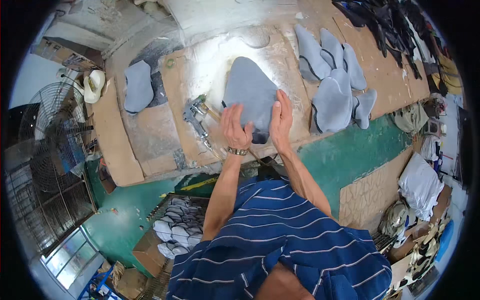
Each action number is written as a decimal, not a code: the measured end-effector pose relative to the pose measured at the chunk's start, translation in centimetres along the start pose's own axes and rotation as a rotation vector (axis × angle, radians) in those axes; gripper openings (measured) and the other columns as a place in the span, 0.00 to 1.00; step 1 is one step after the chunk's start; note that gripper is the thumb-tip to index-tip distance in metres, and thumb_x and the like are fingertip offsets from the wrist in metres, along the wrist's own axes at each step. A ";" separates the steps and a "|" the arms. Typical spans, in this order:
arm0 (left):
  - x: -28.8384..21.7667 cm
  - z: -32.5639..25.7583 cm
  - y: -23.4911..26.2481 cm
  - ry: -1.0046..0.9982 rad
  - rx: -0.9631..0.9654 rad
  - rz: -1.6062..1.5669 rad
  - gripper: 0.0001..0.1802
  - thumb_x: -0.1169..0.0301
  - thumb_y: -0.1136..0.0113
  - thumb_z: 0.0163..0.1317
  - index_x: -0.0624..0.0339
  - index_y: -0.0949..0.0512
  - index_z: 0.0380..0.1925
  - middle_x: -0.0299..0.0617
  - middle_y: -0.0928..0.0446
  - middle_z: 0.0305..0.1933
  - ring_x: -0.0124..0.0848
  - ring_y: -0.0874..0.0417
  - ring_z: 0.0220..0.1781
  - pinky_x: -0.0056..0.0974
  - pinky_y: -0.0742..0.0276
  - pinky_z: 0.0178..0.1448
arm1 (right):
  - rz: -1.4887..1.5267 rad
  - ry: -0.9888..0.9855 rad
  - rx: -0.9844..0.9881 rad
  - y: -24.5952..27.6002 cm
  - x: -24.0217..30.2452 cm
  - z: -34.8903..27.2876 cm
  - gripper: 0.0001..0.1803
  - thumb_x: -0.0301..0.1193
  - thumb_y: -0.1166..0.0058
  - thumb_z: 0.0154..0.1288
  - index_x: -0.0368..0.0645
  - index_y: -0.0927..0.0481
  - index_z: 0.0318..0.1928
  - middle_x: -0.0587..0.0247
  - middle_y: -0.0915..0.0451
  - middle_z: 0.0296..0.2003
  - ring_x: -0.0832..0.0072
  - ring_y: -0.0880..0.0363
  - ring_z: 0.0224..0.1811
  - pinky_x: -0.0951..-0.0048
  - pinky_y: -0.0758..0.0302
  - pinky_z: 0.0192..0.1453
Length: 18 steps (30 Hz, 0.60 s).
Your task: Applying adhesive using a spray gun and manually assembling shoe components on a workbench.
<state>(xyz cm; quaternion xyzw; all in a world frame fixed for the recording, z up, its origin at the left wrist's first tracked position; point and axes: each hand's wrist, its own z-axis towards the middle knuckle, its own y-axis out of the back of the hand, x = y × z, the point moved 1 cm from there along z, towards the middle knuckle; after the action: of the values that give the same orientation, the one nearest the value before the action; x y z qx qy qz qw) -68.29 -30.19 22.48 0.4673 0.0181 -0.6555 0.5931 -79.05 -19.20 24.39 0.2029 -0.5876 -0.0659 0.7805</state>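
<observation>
A navy striped shirt [280, 227] fills the lower centre. At upper centre, the left hand [235, 128] and right hand [281, 120], grips unclamped, touch a grey fabric piece's [250, 86] lower sides, apparently positioning it; adjusting calls for steady edge contact, though pressure is unclear.

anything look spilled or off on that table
The whitish patch on the table, beyond and left of the middle grey piece, stands out: it looks like built-up residue or overspray against the brown cardboard, though glare may be brightening it.
</observation>
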 end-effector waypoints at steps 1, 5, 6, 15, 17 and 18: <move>0.1 0.0 -0.2 0.005 0.003 0.006 0.29 0.54 0.41 0.70 0.65 0.22 0.61 0.54 0.18 0.60 0.55 0.20 0.64 0.61 0.33 0.75 | -0.066 0.092 0.018 -0.6 0.2 0.3 0.22 0.33 0.60 0.81 0.28 0.22 0.61 0.41 0.21 0.62 0.49 0.24 0.64 0.56 0.31 0.73; 1.1 -0.2 -0.9 0.022 0.034 0.030 0.29 0.53 0.45 0.73 0.64 0.23 0.63 0.56 0.20 0.61 0.57 0.22 0.66 0.61 0.34 0.76 | -0.142 0.063 0.029 -2.3 -1.7 0.8 0.22 0.32 0.60 0.81 0.28 0.22 0.61 0.40 0.22 0.62 0.47 0.25 0.66 0.54 0.32 0.74; 1.3 -0.1 -0.7 0.011 0.061 0.010 0.30 0.52 0.48 0.75 0.64 0.25 0.65 0.57 0.21 0.63 0.59 0.23 0.66 0.61 0.35 0.77 | -0.156 0.064 0.023 -2.5 -1.8 0.7 0.22 0.33 0.60 0.81 0.27 0.22 0.61 0.39 0.22 0.62 0.46 0.26 0.66 0.52 0.33 0.74; 0.1 -3.3 5.0 0.181 -0.002 -0.301 0.39 0.47 0.48 0.75 0.67 0.37 0.73 0.60 0.38 0.78 0.54 0.38 0.79 0.56 0.44 0.82 | -0.186 0.073 0.069 1.3 0.4 -0.6 0.23 0.34 0.59 0.81 0.27 0.24 0.63 0.35 0.24 0.64 0.43 0.29 0.68 0.51 0.38 0.76; 1.3 -5.9 8.6 0.248 -0.027 -0.242 0.39 0.47 0.50 0.77 0.68 0.38 0.73 0.60 0.36 0.77 0.53 0.35 0.78 0.53 0.42 0.81 | -0.196 0.093 0.074 1.2 2.9 -2.3 0.23 0.33 0.56 0.80 0.27 0.24 0.63 0.34 0.25 0.64 0.43 0.30 0.69 0.52 0.39 0.76; 2.4 -7.6 10.4 0.362 -0.041 -0.305 0.38 0.46 0.50 0.77 0.68 0.35 0.72 0.58 0.31 0.72 0.50 0.29 0.74 0.51 0.38 0.78 | -0.239 0.290 0.037 1.1 5.4 -3.3 0.21 0.31 0.52 0.77 0.28 0.23 0.62 0.35 0.23 0.61 0.43 0.26 0.65 0.52 0.34 0.73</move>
<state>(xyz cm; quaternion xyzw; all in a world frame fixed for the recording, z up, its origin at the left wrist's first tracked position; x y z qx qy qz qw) -55.18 -30.72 22.21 0.5568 0.2078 -0.6425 0.4837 -74.50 -19.21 28.89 0.2929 -0.4416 -0.1174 0.8399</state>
